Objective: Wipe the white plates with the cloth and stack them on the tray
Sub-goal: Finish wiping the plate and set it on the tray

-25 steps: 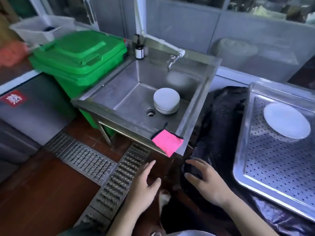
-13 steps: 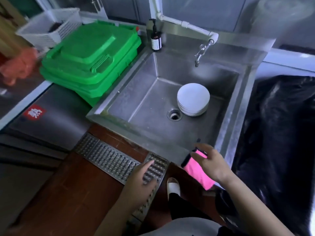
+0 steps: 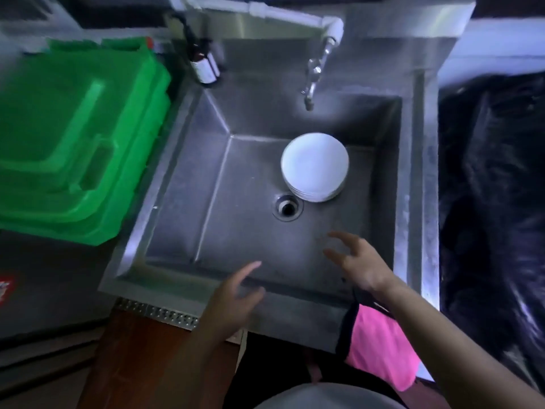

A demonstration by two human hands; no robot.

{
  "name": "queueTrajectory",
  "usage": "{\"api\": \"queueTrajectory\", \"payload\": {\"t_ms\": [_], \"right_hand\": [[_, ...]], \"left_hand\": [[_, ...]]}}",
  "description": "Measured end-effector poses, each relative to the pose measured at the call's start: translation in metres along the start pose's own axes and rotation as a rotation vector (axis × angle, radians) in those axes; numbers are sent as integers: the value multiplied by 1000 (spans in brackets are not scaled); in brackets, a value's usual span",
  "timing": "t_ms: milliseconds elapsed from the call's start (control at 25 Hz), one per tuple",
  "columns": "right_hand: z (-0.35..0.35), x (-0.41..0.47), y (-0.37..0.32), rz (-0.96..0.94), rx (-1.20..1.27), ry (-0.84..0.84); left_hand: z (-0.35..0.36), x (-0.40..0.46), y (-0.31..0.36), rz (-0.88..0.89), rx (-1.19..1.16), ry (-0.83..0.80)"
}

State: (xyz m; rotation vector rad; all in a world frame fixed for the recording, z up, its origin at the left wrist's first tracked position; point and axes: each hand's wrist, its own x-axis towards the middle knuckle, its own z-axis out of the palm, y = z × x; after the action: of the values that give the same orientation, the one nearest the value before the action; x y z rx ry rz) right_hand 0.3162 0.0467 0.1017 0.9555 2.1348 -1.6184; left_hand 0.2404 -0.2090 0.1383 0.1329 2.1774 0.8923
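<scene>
Sink (image 3: 182, 219) of stainless steel carries every task item in view; the tray is out of frame. Judged from this layout, the step in hand is the reach for a plate: nothing is held, and wiping has not begun on the stack.

Stack of white plates (image 3: 315, 166) sits on the sink floor toward the far right, just beyond the drain (image 3: 287, 208) and below the tap (image 3: 313, 75). The plates look round, plain and matte, nested evenly, with only the rims of the lower ones showing at the near side. No soiling can be made out at this sharpness.

Pink cloth (image 3: 380, 346) with a dark border hangs over the near right corner of the sink rim, partly hidden by the right forearm.

Right hand (image 3: 358, 261) hovers over the sink floor near the right wall, fingers spread and slightly curved, gripping nothing. Left hand (image 3: 236, 293) is above the near rim, fingers loose, also empty.

The next move calls for lifting the top plate alone by its edge, then collecting the cloth from the corner.
</scene>
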Motion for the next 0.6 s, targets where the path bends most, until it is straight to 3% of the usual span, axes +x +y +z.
{"api": "queueTrajectory", "payload": {"t_ms": [200, 360, 600], "right_hand": [[-19, 64, -9, 187, 161, 122], [-24, 160, -34, 277, 345, 232], [-20, 280, -23, 506, 632, 465]], "left_hand": [[-20, 148, 35, -37, -28, -86], [-19, 279, 72, -43, -16, -60], [6, 377, 101, -85, -132, -52]]}}
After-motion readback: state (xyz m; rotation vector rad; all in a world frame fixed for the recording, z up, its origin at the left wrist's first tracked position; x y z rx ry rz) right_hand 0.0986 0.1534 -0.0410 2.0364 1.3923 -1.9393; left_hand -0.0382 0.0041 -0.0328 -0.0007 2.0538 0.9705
